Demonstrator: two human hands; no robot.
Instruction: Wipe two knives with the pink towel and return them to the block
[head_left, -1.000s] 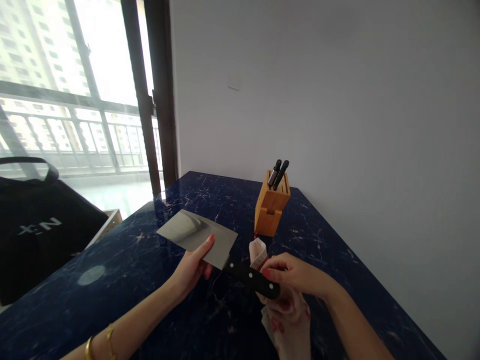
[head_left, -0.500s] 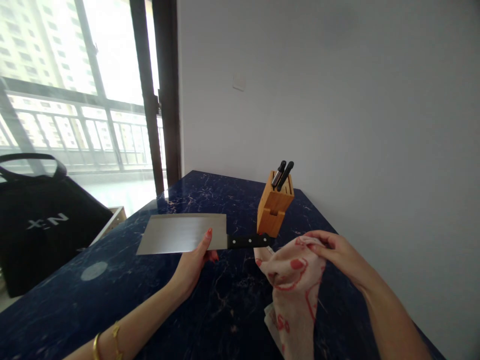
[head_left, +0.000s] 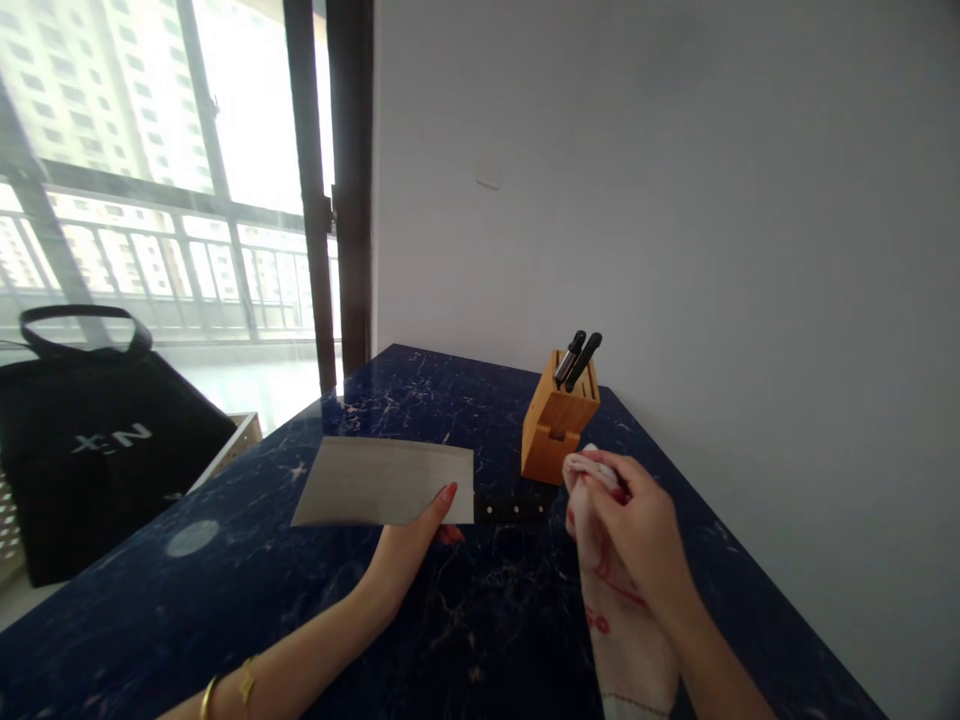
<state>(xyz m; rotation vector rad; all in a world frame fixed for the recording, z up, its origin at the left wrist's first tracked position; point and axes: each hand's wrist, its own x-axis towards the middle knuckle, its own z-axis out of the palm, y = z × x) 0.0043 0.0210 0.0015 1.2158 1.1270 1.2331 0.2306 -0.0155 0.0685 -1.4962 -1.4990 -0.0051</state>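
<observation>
Pinched by its blade near the handle, a cleaver (head_left: 382,482) is in my left hand (head_left: 420,540). Its broad steel blade points left and its black riveted handle (head_left: 514,508) points right, above the table. My right hand (head_left: 637,520) closes around a bunched end of a pale cloth (head_left: 622,640) with red print. The rest of that cloth hangs down toward the bottom edge. Just right of the handle's end, the cloth's top is close to it; I cannot tell whether they touch. Behind them stands a wooden knife block (head_left: 559,420) with two black-handled tools (head_left: 579,362) in it.
The dark blue marbled table (head_left: 420,390) reaches back to a grey wall (head_left: 637,200). A pale round spot (head_left: 193,538) shows on its left part. At the far left are a black bag (head_left: 105,450) and a bright window (head_left: 247,150).
My right hand has gathered the cloth into a tighter bunch and moved left, toward the cleaver's handle. In the picture, the cleaver and my left hand sit slightly further right and lower.
</observation>
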